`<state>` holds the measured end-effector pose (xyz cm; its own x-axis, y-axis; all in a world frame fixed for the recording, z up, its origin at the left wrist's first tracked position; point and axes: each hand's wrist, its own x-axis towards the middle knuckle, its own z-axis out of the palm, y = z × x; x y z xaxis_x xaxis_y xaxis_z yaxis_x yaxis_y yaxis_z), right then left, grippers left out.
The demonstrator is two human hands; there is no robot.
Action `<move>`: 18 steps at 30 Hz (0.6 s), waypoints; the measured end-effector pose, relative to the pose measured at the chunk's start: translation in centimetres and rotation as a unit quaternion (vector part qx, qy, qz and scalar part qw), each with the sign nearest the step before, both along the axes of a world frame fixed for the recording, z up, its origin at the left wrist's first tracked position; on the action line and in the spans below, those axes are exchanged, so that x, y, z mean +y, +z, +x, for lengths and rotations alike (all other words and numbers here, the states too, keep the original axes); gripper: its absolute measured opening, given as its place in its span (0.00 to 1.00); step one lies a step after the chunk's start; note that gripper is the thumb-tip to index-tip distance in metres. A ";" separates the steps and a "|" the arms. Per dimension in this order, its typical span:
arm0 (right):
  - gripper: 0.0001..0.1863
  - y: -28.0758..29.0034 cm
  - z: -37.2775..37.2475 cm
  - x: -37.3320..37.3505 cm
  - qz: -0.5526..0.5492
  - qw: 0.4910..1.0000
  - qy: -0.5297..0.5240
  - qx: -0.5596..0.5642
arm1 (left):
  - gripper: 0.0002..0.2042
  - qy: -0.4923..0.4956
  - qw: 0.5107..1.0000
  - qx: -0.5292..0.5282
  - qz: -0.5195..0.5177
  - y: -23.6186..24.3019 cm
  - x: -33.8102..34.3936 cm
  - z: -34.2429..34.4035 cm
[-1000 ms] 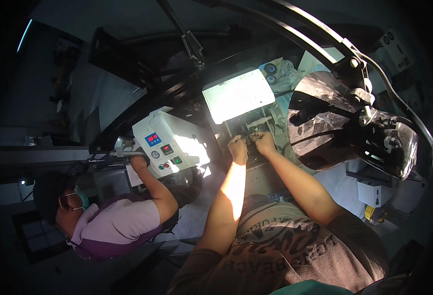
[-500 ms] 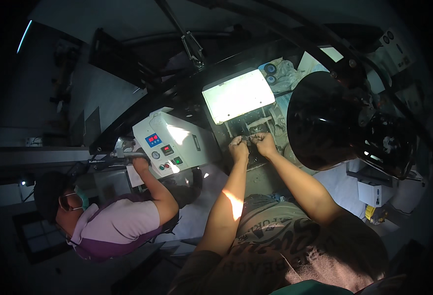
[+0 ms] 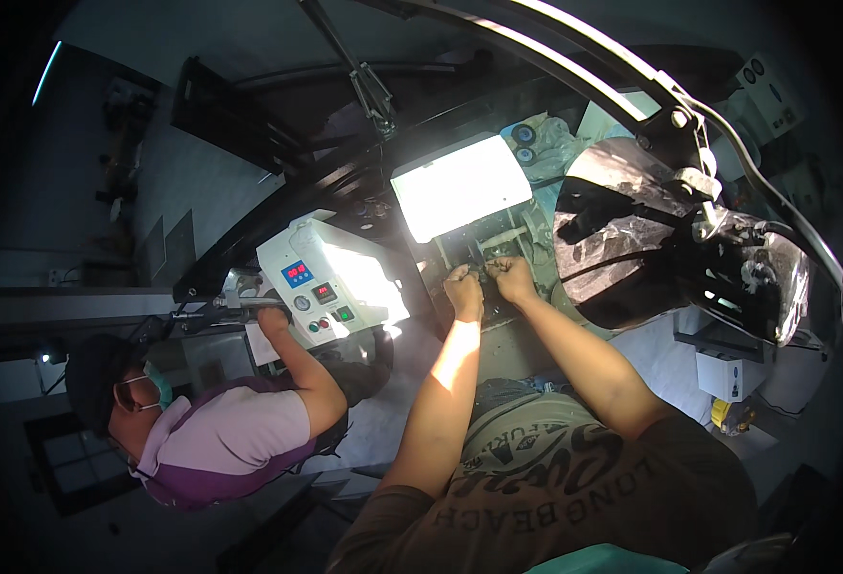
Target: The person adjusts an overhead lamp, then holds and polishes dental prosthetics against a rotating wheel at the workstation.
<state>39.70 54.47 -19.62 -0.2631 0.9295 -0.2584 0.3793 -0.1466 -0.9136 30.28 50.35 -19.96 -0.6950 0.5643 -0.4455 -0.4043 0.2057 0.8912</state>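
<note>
My left hand (image 3: 464,291) and my right hand (image 3: 510,281) are close together in front of a machine with a bright white cover (image 3: 461,187). The fingers of both are curled into a pinch, their tips darkened with grime. Whatever they pinch is too small and dark to make out. Just beyond my fingertips, under the cover's near edge, dark machine parts (image 3: 465,247) show, with a pale horizontal bar (image 3: 505,236) to their right.
A large black lamp-like shade (image 3: 622,277) on a jointed arm (image 3: 678,119) hangs close on the right. On the left stands a white control box (image 3: 321,287) with displays and buttons; a co-worker (image 3: 240,430) reaches to it. Plastic bags (image 3: 550,143) lie at the back right.
Sunlight has grown much brighter on the control box, the machine's cover, the black shade and its arm, and my left forearm. My hands stay in nearly the same place, still pinched.
</note>
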 end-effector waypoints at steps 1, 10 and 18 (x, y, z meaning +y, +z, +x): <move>0.06 -0.5 0.3 0.1 0.001 1.000 -0.006 -0.002 | 0.11 -0.039 0.999 -0.004 -0.011 0.5 -0.3 -0.1; 0.12 2.9 0.4 0.0 0.014 0.993 0.068 -0.093 | 0.10 -0.070 0.990 0.125 -0.010 0.8 -0.8 -1.1; 0.43 3.6 0.8 1.2 0.093 0.894 0.264 -0.349 | 0.08 -0.128 0.900 0.416 0.000 3.2 -3.7 -0.9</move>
